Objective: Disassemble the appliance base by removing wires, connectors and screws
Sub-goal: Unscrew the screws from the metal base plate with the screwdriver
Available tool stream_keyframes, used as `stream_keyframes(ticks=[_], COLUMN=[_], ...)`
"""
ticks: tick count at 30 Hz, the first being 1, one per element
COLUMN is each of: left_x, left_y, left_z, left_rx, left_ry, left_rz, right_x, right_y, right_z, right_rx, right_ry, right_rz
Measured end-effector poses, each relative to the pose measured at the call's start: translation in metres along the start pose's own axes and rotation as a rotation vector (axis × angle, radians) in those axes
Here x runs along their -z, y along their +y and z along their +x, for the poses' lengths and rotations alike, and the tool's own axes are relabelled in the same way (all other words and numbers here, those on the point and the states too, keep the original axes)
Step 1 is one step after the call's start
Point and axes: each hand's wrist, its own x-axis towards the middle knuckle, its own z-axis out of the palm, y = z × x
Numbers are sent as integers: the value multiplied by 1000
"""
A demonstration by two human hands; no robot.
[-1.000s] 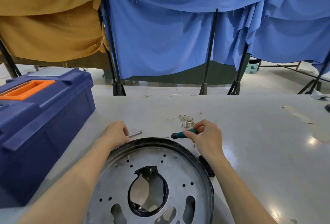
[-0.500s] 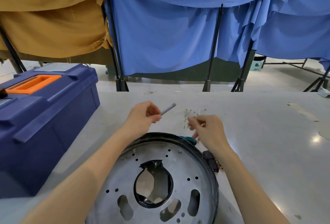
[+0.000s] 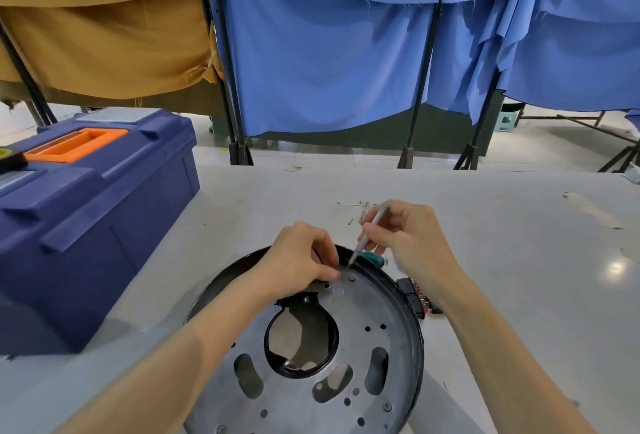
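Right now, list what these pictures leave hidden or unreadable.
Head view only:
- Teal-handled screwdriver: mostly hidden behind the appliance base rim and the right hand.
- Silver driver tip: too small to tell whether it sits in a screw.
- Left hand fingertips: curled under, anything pinched is hidden.
- Base's near edge: cut off by the frame bottom.
- Black connector: partly behind the right forearm.
- Stamped mark: unreadable.

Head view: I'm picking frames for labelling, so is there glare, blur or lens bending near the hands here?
Head view: a bright glare spot on the table at right; curtain poles bow from wide-angle distortion; the right hand, slim silver tool and left hand on the appliance base look sharp.
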Motion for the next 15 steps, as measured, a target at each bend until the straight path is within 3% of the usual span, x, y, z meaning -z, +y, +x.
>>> stream_keyframes(ticks=[6,15], left_x=[-2,-6], left_y=[-3,-5], left_z=[-3,-6], left_rx=[4,4], left_ry=[4,42], left_rz=[-20,-46], right_x=[-14,-17], right_y=[13,9], right_z=[-17,-20], right_rx=[37,70], right_ry=[123,103], right_rz=[-72,-144])
